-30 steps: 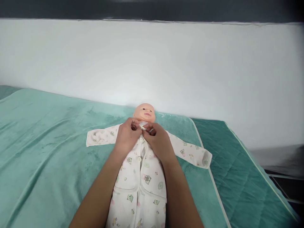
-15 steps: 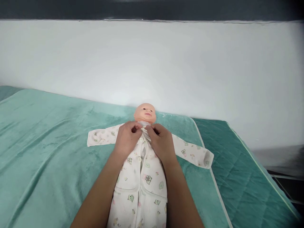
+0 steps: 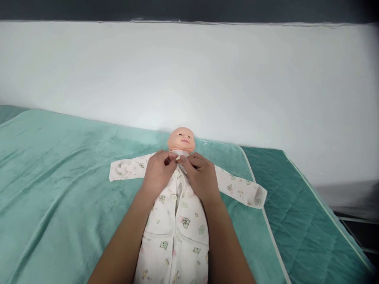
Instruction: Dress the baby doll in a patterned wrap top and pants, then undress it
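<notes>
A baby doll (image 3: 181, 140) lies on its back, dressed in a white printed top (image 3: 192, 221) with small animal figures. Both sleeves stretch out to the sides. At the neckline my left hand (image 3: 160, 167) pinches the top's front edge, close to a small pale button (image 3: 178, 158). From the other side my right hand (image 3: 201, 171) pinches the opposite edge, its thumb by that same button. Lower on the front, another button (image 3: 174, 197) sits beside a gap between the two edges. My fingers partly hide the collar. Printed white trousers (image 3: 166, 262) show below the top.
A light green blanket (image 3: 74, 189) lies under the doll, wrinkled on the left. Darker quilted bedding (image 3: 299, 197) extends to the right. Behind the doll's head rises a white wall (image 3: 189, 79) with a dark band along its top.
The small button at the neckline shows more clearly between my fingertips now. Both hands stay at the collar, and the view has shifted slightly.
</notes>
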Available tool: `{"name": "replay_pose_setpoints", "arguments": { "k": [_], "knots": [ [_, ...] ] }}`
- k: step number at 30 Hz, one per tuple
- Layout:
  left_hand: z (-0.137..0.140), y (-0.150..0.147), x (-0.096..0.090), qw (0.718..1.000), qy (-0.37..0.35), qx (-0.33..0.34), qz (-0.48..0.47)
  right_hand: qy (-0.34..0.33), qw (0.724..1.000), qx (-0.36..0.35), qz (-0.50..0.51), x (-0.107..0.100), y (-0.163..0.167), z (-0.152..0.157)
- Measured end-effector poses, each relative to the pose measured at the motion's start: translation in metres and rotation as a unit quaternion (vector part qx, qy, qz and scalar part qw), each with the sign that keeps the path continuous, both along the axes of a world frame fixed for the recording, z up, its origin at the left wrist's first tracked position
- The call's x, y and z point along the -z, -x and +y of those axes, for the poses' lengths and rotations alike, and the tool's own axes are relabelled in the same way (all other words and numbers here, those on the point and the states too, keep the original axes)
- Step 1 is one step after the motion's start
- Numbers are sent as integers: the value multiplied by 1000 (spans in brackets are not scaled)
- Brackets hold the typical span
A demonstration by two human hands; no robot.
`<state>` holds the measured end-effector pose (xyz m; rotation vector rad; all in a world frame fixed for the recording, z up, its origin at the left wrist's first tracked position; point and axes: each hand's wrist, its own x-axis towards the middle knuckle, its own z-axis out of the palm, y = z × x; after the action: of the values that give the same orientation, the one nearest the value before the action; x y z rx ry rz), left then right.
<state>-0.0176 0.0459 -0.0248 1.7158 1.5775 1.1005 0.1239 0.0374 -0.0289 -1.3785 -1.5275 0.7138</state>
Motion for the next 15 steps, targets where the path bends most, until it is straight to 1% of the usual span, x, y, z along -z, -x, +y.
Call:
{"name": "replay_pose_setpoints", "arguments": {
  "k": [5,11,15],
  "knots": [
    [-3,1,0,1000,-28,11,0,4,1000,15,7,-3,1,-1],
    [-9,3,3,997,-71,38,9,3,997,66,30,-4,1,-1],
    [-10,3,6,996,-76,48,12,-4,998,63,23,-2,1,-1]
  ]
}}
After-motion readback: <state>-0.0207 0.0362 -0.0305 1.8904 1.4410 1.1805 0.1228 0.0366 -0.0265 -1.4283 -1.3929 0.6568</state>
